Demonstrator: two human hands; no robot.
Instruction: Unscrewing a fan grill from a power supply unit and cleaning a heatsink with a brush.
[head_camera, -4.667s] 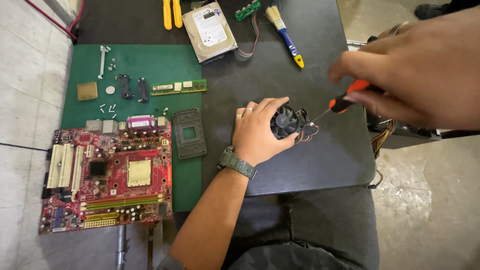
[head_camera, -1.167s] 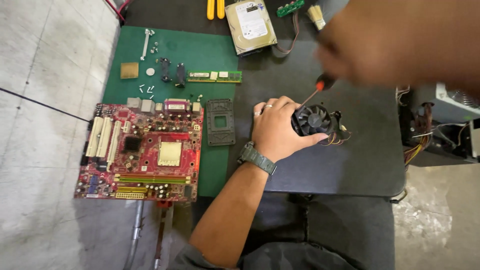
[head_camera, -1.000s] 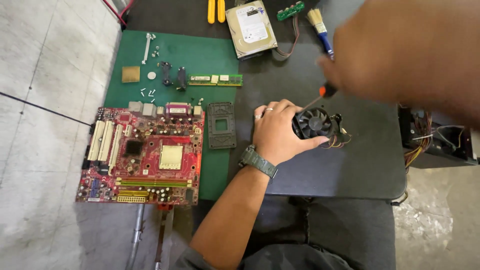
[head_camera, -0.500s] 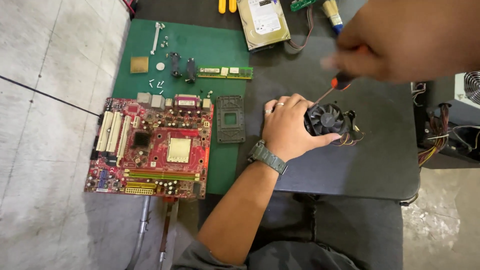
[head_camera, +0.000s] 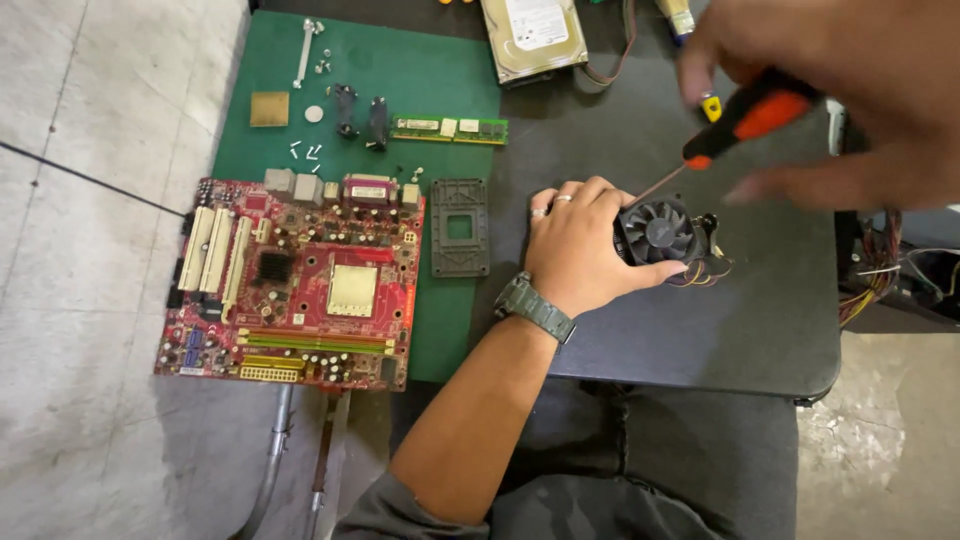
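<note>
A dark, low table (head_camera: 700, 330) with rounded corners stands on a floor of large pale grey tiles (head_camera: 90, 250), a green mat (head_camera: 420, 90) spread over its left part, and even, soft light falls across the whole spot.

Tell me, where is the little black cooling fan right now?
In the head view the cooling fan sits right of centre on the dark table, gripped by the left hand, just right of the black socket frame.
</note>
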